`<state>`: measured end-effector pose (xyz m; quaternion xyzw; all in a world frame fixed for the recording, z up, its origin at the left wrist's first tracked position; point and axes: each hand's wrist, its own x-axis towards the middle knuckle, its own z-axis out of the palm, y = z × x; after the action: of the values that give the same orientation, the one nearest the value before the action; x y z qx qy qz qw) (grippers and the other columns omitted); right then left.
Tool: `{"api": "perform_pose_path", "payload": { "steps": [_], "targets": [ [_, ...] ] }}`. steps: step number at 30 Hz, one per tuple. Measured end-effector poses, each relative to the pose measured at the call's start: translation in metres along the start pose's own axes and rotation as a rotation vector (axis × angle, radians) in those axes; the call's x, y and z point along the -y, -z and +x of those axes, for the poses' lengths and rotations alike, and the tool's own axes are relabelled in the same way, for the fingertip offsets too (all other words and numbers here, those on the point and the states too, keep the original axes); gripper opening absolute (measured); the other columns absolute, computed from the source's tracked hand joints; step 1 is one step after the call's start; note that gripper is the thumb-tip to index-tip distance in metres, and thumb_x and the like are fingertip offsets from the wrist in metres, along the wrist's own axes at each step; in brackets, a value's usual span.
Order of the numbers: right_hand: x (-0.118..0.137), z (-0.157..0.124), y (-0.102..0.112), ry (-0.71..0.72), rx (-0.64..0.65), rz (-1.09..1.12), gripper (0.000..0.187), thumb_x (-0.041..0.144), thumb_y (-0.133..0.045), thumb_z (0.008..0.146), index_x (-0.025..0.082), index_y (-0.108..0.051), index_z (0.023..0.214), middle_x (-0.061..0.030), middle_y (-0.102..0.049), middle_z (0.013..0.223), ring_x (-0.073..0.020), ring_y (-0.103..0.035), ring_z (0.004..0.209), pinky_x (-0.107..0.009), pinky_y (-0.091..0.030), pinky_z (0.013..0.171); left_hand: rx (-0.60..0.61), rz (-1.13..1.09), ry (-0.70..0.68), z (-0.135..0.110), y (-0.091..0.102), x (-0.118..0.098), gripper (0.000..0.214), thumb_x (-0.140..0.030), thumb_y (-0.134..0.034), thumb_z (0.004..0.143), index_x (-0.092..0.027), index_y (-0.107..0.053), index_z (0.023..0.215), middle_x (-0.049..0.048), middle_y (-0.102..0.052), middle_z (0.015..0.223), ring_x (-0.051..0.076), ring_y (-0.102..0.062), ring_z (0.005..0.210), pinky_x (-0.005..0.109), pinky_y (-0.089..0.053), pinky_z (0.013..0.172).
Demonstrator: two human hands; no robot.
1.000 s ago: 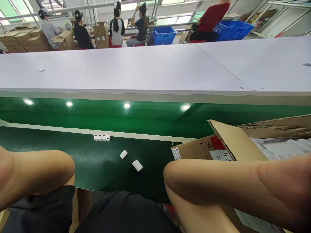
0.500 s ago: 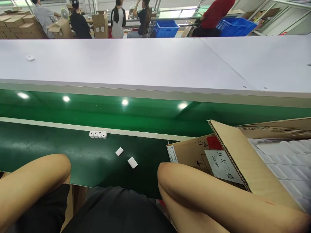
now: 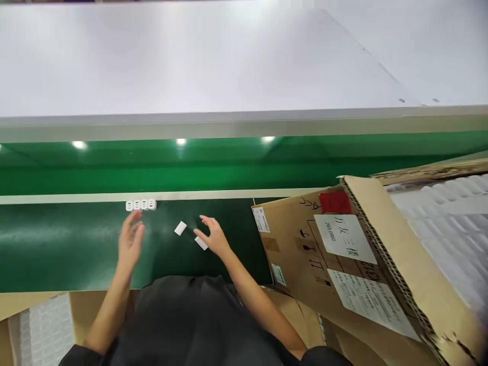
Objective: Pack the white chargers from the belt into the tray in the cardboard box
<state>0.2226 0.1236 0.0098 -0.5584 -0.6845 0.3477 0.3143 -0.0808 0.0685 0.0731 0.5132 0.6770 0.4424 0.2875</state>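
Observation:
My left hand (image 3: 130, 240) hovers over the green work surface with its fingers apart and nothing in them. Just beyond its fingertips stands a row of several small white blocks (image 3: 141, 204) with dark slots, pushed close together. My right hand (image 3: 214, 236) is open too, thumb and forefinger spread. Below its thumb lies a flat white rectangular piece (image 3: 201, 243), partly covered by the hand; whether they touch I cannot tell. A second flat white piece (image 3: 180, 228) lies between my two hands, a little nearer the right one.
An open cardboard box (image 3: 305, 239) with labels and clear plastic trays (image 3: 453, 223) stands at the right. Lower left, another carton holds a translucent tray (image 3: 51, 330). A pale ledge (image 3: 171, 195) borders the green surface (image 3: 57, 244); beyond rises a white shelf (image 3: 190, 66).
My forearms have swung inward, bringing both hands into view over the green surface. The camera has tilted down, so the people in the background are out of view. The white pieces appear unmoved.

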Motion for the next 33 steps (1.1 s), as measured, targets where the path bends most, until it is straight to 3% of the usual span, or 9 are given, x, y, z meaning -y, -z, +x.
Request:
{"api": "perform_pose_path", "payload": {
  "steps": [2,5,10,14,16,20,26,33],
  "targets": [
    [-0.017,-0.027,-0.015,-0.092,0.043,-0.085,0.054,0.05,-0.074,0.08,0.023,-0.064,0.126,-0.013,-0.062,0.11,-0.0303,-0.061,0.101,-0.049,-0.055,0.086,0.126,0.079,0.047,-0.02,-0.021,0.02,0.043,-0.044,-0.056,0.096,-0.024,-0.054,0.134,0.0116,-0.061,0.133,0.026,-0.06,0.119,0.043,-0.054,0.096],
    [-0.035,-0.049,-0.025,-0.142,0.112,-0.136,0.048,0.042,-0.071,0.08,0.023,-0.065,0.123,-0.0128,-0.062,0.106,-0.0313,-0.06,0.099,-0.05,-0.053,0.088,0.268,0.158,0.066,-0.048,-0.056,0.042,0.044,-0.041,-0.064,0.09,-0.024,-0.059,0.13,0.0097,-0.063,0.129,0.028,-0.058,0.12,0.046,-0.051,0.101],
    [-0.035,-0.028,-0.027,-0.048,0.184,-0.053,0.046,0.029,-0.062,0.084,0.024,-0.059,0.13,-0.0104,-0.062,0.117,-0.028,-0.059,0.109,-0.047,-0.051,0.099,0.326,0.269,0.047,-0.049,-0.108,0.054,0.065,-0.038,-0.076,0.078,-0.022,-0.053,0.136,0.0128,-0.059,0.134,0.033,-0.055,0.123,0.05,-0.046,0.104],
    [-0.021,-0.011,-0.031,0.048,0.217,0.036,0.045,0.021,-0.06,0.082,0.024,-0.057,0.127,-0.0089,-0.062,0.124,-0.0255,-0.058,0.118,-0.044,-0.049,0.104,0.287,0.328,0.042,-0.033,-0.132,0.053,0.039,-0.027,-0.068,0.085,-0.019,-0.059,0.122,0.0141,-0.062,0.124,0.032,-0.057,0.116,0.05,-0.048,0.098],
    [-0.018,-0.009,-0.033,0.072,0.229,0.07,0.044,0.019,-0.059,0.081,0.024,-0.057,0.124,-0.0085,-0.063,0.124,-0.0245,-0.059,0.118,-0.043,-0.049,0.105,0.291,0.32,0.019,-0.028,-0.133,0.052,0.03,-0.019,-0.063,0.086,-0.02,-0.06,0.115,0.0115,-0.063,0.12,0.029,-0.058,0.114,0.046,-0.048,0.099],
    [-0.017,-0.012,-0.037,0.071,0.232,0.109,0.042,0.021,-0.06,0.083,0.023,-0.056,0.124,-0.0095,-0.063,0.126,-0.0245,-0.058,0.121,-0.045,-0.048,0.105,0.331,0.281,-0.045,-0.025,-0.117,0.049,0.032,-0.014,-0.059,0.087,-0.022,-0.059,0.118,0.0075,-0.062,0.123,0.022,-0.057,0.116,0.038,-0.048,0.101],
    [-0.014,-0.014,-0.045,0.072,0.284,0.136,0.041,0.022,-0.061,0.084,0.023,-0.059,0.125,-0.0086,-0.066,0.124,-0.0241,-0.058,0.12,-0.045,-0.048,0.105,0.447,0.289,-0.102,-0.02,-0.092,0.045,0.036,-0.011,-0.06,0.083,-0.025,-0.066,0.116,0.0066,-0.062,0.116,0.024,-0.057,0.111,0.04,-0.051,0.098],
    [-0.014,-0.004,-0.055,0.073,0.349,0.121,0.049,0.01,-0.058,0.077,0.023,-0.062,0.124,-0.0095,-0.065,0.127,-0.0246,-0.058,0.122,-0.048,-0.046,0.108,0.524,0.293,-0.082,-0.016,-0.093,0.049,0.057,-0.002,-0.055,0.077,-0.026,-0.06,0.129,0.008,-0.062,0.121,0.025,-0.056,0.115,0.045,-0.049,0.104]
  ]
}}
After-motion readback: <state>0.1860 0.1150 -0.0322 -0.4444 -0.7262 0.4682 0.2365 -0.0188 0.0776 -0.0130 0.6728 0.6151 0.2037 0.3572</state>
